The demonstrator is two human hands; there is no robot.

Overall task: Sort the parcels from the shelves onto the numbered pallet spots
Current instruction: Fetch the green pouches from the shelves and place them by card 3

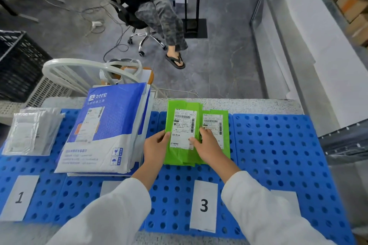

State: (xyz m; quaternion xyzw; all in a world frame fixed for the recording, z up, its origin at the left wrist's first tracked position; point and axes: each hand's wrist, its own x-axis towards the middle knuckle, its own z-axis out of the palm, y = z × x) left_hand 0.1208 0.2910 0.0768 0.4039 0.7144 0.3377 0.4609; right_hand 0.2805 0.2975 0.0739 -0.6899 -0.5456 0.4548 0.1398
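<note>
A green parcel with a white shipping label lies on the blue perforated pallet, above the paper sign "3". My left hand grips its left edge and my right hand holds its right edge. A second green parcel lies partly under it on the right. A stack of blue-and-white mailers fills the spot to the left. Clear plastic bags rest above the sign "1". My sleeves hide the other signs.
A white chair stands just behind the pallet. A seated person on an office chair is farther back, with cables on the floor. A black crate sits at the left. Cardboard boxes fill the upper right.
</note>
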